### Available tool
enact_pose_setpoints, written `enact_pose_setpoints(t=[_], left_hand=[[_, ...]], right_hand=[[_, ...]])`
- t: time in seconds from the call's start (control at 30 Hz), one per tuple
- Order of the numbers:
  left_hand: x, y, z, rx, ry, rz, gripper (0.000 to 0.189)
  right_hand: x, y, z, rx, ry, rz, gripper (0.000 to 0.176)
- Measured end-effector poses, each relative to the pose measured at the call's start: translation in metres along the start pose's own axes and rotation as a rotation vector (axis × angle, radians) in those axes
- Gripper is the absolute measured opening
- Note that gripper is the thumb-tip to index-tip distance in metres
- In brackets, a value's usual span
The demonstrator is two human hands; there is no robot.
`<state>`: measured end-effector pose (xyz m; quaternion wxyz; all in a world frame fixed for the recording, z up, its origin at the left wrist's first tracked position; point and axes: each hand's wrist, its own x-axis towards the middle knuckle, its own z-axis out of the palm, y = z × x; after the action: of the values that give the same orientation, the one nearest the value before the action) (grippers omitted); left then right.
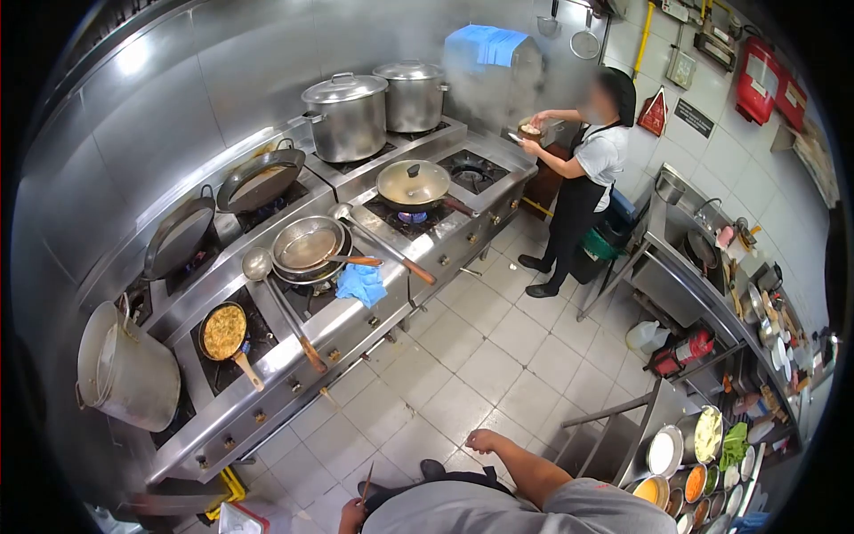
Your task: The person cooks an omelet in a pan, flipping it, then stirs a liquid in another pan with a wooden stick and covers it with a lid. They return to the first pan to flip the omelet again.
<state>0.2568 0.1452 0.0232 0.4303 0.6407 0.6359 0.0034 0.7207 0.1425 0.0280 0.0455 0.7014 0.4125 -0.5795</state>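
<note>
Low at the bottom edge, my left hand (353,514) is closed around a thin brown stick (368,481) that points up. My right hand (481,440) hangs over the tiled floor in front of my body, its fingers curled; I cannot tell whether anything is in them. Ahead to the left, a small frying pan (224,333) with a browned, flat omelette-like food sits on the stove. Beside it lie a long ladle (289,316) and a stack of metal pans (308,245) with a blue cloth (361,283) at its edge.
A lidded pan (413,182) stands over a blue flame. Large pots (345,116) line the stove's back, and another pot (133,369) stands at its left end. A co-worker (592,169) holds a small bowl beyond. Food containers (665,452) crowd the counter at my right.
</note>
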Motion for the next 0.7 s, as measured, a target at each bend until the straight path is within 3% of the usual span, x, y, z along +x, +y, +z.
enact_pose_setpoints(t=[0.03,0.1,0.2,0.33,0.4,0.5,0.7], left_hand=[[-0.004,0.004,-0.006,-0.001,0.002,0.006,0.036],[-0.008,0.01,-0.019,-0.036,-0.085,-0.214,0.043],[0.023,-0.044,-0.011,-0.097,-0.172,-0.23,0.043],[0.043,-0.056,-0.017,-0.079,-0.131,-0.131,0.043],[0.066,-0.079,-0.015,0.078,-0.148,0.105,0.04],[0.088,-0.095,-0.018,0.04,-0.254,0.134,0.037],[0.067,-0.11,-0.05,-0.241,-0.217,-0.062,0.031]], right_hand=[[-0.001,-0.005,-0.004,0.002,0.007,-0.001,0.035],[-0.004,-0.015,-0.009,0.009,0.024,-0.004,0.035],[-0.015,-0.029,-0.006,0.092,0.082,-0.03,0.035],[-0.015,-0.037,0.008,0.098,0.1,-0.011,0.035],[-0.016,-0.041,0.016,0.051,0.052,-0.038,0.036],[-0.024,-0.055,0.026,0.067,0.086,-0.008,0.036],[-0.011,-0.079,0.043,-0.004,0.017,0.036,0.035]])
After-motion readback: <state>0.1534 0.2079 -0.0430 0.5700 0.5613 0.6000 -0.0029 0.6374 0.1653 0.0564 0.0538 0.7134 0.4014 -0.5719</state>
